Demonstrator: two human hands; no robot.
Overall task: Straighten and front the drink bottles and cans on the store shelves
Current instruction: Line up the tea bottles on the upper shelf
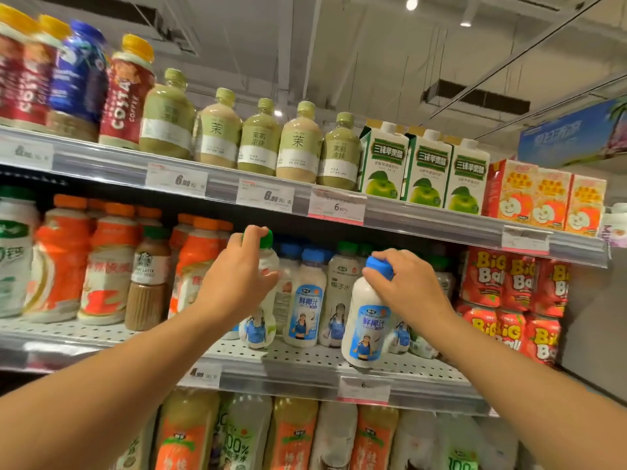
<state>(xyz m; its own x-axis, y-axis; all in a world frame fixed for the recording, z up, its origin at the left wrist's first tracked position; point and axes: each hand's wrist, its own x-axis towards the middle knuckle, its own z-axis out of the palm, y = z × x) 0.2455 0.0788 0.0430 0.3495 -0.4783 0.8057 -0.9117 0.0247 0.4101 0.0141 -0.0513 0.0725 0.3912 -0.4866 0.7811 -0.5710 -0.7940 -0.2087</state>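
Gripping two milky-white bottles on the middle shelf [305,359], both hands up at once. Left hand [234,276] wraps the shoulder of the green-cap bottle [263,320]; its fingers [252,234] curl over the green cap, thumb side against the neck, bottle body hanging below the palm and base near the perforated shelf surface. Right hand [407,286] holds the blue-cap bottle [366,330] by the top; fingers [375,276] curled round the blue cap, bottle tilted, base at the front lip of the middle shelf, cannot tell if it touches. Between the two held bottles stands another blue-cap coconut bottle [305,300], upright, label facing out, with a green-cap one just beside it. Left of the green-cap bottle: orange-cap bottles [112,266] and a brown coffee bottle [149,279]. Right of the blue-cap bottle: red Big Ball packs [509,283], stacked. Above the middle shelf: tea bottles [258,140] and apple cartons [427,167]. Price tags [336,206] on the rail above.
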